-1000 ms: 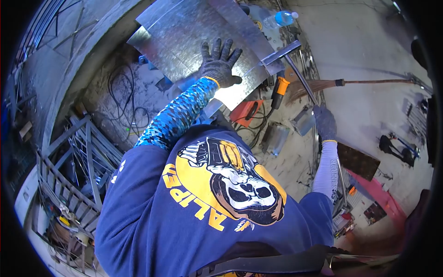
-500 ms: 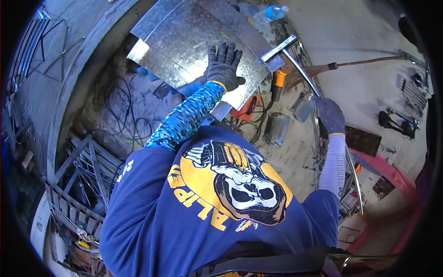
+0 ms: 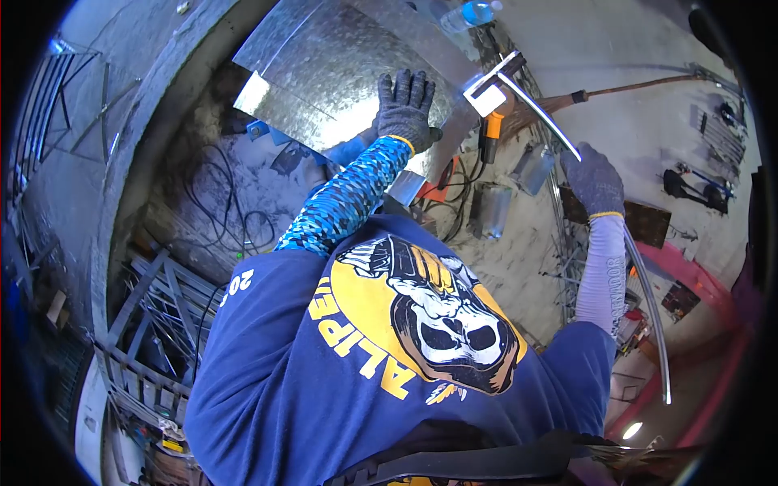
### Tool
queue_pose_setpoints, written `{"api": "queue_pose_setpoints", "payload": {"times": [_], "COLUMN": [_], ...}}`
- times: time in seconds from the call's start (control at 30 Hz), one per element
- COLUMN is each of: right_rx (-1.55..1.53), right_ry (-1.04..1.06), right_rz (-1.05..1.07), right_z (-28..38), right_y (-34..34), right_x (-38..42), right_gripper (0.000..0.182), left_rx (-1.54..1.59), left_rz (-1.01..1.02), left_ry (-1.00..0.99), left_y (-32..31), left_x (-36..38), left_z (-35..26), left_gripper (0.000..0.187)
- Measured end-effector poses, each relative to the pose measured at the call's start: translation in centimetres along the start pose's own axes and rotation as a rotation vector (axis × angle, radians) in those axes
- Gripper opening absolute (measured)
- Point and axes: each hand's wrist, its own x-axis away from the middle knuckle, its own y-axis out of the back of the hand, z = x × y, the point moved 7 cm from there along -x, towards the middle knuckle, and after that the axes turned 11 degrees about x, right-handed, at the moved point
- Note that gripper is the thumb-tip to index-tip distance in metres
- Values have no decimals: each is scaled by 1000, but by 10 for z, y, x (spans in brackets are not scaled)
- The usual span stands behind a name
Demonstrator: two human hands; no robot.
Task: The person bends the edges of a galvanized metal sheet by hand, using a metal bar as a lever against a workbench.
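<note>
My left hand [image 3: 407, 109], in a dark grey glove, lies flat with fingers spread on a large shiny metal sheet [image 3: 324, 69]. A blue patterned sleeve covers that arm. My right hand [image 3: 594, 180], also gloved, is closed around a long slim metal bar [image 3: 539, 115] with a short crosspiece [image 3: 493, 77] at its far end, like a T. That crosspiece overlaps the sheet's right edge in this view. Past my hand, the bar's near end runs down beside my right forearm. An orange and black tool [image 3: 492, 134] lies just below the crosspiece.
A water bottle [image 3: 470, 14] lies beyond the sheet. To the right is a long-handled broom [image 3: 559, 101] on the floor. Black cables [image 3: 223, 190] coil at left, near a metal frame [image 3: 154, 312]. A red device [image 3: 433, 191] sits under the sheet's near edge. Metal offcuts [image 3: 490, 209] lie nearby.
My right hand has moved slightly right and farther away with the bar, whose near end has swung out to the right. My left hand stays flat on the sheet; the view has shifted a little.
</note>
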Motion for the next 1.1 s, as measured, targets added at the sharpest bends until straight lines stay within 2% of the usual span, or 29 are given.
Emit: {"api": "queue_pose_setpoints", "payload": {"times": [0.07, 0.13, 0.17, 0.27, 0.43, 0.73, 0.93, 1.1], "right_rx": [-76, -41, -18, 21, 53, 191, 317, 366], "right_ry": [-59, -31, 26, 48, 106, 180, 226, 218], "right_rz": [-34, -32, -116, -112, -202, -143, 54, 49], "right_z": [-1, 2, 7, 15, 25, 50, 65, 90], "right_y": [11, 15, 24, 36, 57, 100, 121, 155], "right_x": [4, 4, 11, 13, 15, -9, -32, -24], "right_gripper": [34, 36, 37, 42, 37, 31, 32, 30], "left_rx": [-7, -49, -49, -88, -97, -30, -39, -14], "left_rz": [-2, 75, 96, 90, 86, 61, 6, -51], "left_ry": [-9, 46, 47, 44, 37, 55, 33, -7], "left_y": [4, 7, 7, 7, 8, 4, 2, 6], "left_x": [-1, -1, 0, 1, 1, 1, -1, 0], "left_z": [-4, -2, -2, -1, -3, -3, -1, -1], "left_gripper": [108, 106, 107, 107, 104, 103, 104, 103]}}
